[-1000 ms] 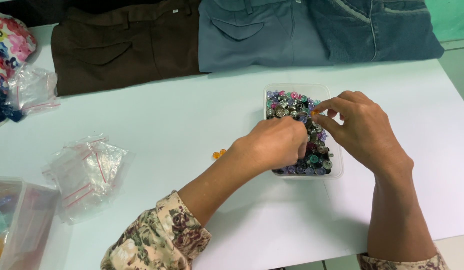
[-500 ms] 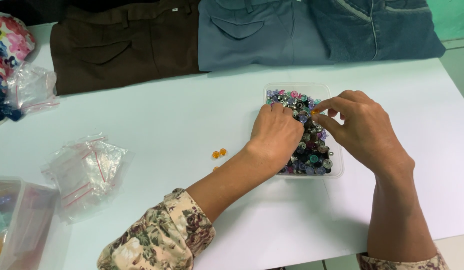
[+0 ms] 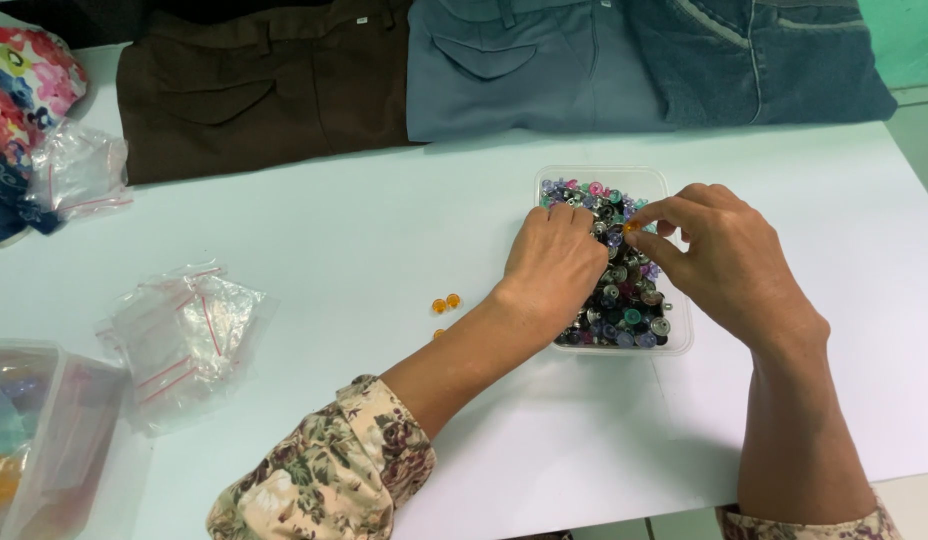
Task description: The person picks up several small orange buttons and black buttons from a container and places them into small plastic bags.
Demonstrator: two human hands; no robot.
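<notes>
Left hand (image 3: 554, 265) has slid further over the tub (image 3: 674, 335), fingers curled into the buttons (image 3: 624, 300). Right hand (image 3: 724, 260) pinches an orange button (image 3: 631, 227) above them. Two orange buttons (image 3: 445, 303) lie on bench (image 3: 364, 230); trousers (image 3: 504, 70) beyond.

white table (image 3: 364, 250) under even light; green wall (image 3: 899, 40) at the far right.

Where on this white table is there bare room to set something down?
Bare: the white table between the brown trousers and two orange beads, and its right end past the right hand. Crowded: the clear bead box, the left hand, the plastic bags.
</notes>
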